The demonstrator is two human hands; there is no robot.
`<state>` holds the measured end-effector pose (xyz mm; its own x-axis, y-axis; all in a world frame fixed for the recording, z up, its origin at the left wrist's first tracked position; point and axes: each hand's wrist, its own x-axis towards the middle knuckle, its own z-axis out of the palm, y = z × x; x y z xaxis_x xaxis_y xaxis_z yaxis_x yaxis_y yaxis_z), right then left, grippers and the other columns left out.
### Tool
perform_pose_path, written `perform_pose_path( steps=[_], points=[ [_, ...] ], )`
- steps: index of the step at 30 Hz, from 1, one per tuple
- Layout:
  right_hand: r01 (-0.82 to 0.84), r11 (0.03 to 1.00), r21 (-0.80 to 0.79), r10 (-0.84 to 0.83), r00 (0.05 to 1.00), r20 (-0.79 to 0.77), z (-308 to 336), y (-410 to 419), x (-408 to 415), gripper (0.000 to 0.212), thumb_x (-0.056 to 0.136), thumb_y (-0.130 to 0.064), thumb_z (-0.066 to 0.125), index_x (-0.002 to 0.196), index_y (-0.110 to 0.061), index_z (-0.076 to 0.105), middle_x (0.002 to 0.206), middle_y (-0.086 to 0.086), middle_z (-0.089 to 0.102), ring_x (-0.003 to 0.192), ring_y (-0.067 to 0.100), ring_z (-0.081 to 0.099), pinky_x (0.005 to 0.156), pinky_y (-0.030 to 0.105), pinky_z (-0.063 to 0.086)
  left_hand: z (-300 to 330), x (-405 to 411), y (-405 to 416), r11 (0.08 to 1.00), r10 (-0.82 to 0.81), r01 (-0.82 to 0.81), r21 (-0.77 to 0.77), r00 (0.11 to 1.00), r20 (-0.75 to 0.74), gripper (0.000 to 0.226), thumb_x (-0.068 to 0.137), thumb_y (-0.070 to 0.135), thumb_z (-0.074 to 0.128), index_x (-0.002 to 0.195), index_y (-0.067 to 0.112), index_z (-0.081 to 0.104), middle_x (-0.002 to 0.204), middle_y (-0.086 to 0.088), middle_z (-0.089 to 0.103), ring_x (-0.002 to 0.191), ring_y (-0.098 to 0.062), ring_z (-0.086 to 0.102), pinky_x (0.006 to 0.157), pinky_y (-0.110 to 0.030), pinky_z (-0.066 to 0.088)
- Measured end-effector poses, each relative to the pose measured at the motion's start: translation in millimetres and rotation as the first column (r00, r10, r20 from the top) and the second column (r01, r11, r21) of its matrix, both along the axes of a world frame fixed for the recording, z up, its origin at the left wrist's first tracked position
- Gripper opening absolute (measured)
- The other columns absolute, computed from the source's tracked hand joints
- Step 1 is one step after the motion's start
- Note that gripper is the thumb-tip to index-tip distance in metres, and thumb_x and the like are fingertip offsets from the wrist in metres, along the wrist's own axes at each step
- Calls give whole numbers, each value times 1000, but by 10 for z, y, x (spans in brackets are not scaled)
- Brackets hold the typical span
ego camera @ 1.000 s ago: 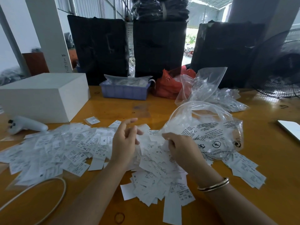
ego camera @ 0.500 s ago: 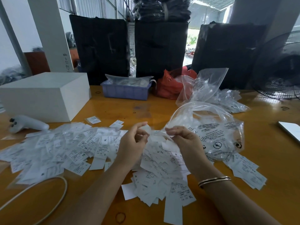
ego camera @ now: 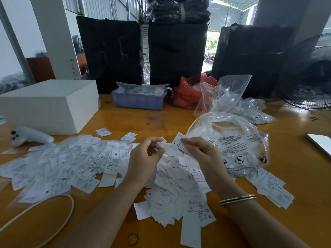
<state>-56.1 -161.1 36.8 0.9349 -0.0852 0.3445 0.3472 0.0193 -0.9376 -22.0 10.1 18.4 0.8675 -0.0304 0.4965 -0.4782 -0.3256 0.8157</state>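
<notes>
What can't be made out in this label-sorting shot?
Head view:
- Fine print on the labels: too small; only sizes like XL read.
- Blue tray contents: covered by plastic.
- Flat white thing at the right: cut by the edge.
- How many labels the left hand pinches: fingers hide them.

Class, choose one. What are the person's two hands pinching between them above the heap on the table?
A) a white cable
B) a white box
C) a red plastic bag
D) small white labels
D: the left hand and the right hand both pinch small white labels, one printed XL, just above the pile of similar labels.
</notes>
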Motion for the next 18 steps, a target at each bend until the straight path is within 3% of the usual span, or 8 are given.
perform_pose_path(
  steps=[2, 5, 7, 11, 14, 18],
  points=[
    [52, 999, 1, -52, 998, 26, 7, 10, 4, 34, 88, 2, 59, 95, -30, 70, 91, -3, 72, 85, 15, 71, 72, 21, 55, 1, -25, -9, 999, 2, -5, 52, 998, 56, 28, 83, 9, 71, 103, 25, 61, 79, 12, 62, 76, 4, 57, 69, -7, 46],
    [130, 984, -125, -115, 986, 120, -1, 9, 1, 41, 88, 0, 60, 106, -38, 62, 94, -5, 67, 85, 13, 71, 73, 26, 57, 4, -54, -28, 994, 3, -16, 106, 993, 117, 32, 83, 6, 70, 103, 28, 59, 79, 10, 62, 80, 1, 57, 72, -6, 45],
    [174, 966, -193, -136, 971, 197, 7, 28, -22, 40, 87, -1, 61, 101, -39, 62, 93, -7, 67, 86, 10, 69, 73, 25, 57, 9, -68, -32, 992, 3, -19, 128, 992, 124, 33, 83, 7, 70, 102, 31, 58, 79, 10, 63, 81, 0, 57, 72, -6, 44],
    [307, 895, -323, -176, 910, 375, 20, 85, -62, 35, 85, 4, 62, 94, -30, 65, 89, -13, 64, 83, 4, 63, 70, 14, 51, 16, -86, -33, 983, -22, -6, 184, 989, 148, 28, 85, 9, 67, 104, 29, 61, 80, 9, 63, 79, -2, 59, 73, -11, 47],
    [380, 850, -365, -209, 879, 428, 16, 111, -67, 30, 85, 3, 63, 94, -26, 66, 87, -19, 60, 83, 3, 61, 70, 14, 50, 24, -97, -41, 972, -25, -24, 235, 979, 201, 22, 88, 14, 66, 110, 18, 65, 83, 8, 65, 80, -4, 61, 74, -19, 52],
    [450, 793, -410, -216, 838, 501, -4, 110, -57, 22, 83, 3, 65, 95, -14, 72, 85, -16, 61, 83, -4, 59, 71, 10, 48, 36, -110, -48, 966, -39, -24, 259, 972, 232, 21, 91, 17, 63, 111, 17, 65, 84, 9, 64, 82, -5, 61, 74, -25, 54]
  ],
)
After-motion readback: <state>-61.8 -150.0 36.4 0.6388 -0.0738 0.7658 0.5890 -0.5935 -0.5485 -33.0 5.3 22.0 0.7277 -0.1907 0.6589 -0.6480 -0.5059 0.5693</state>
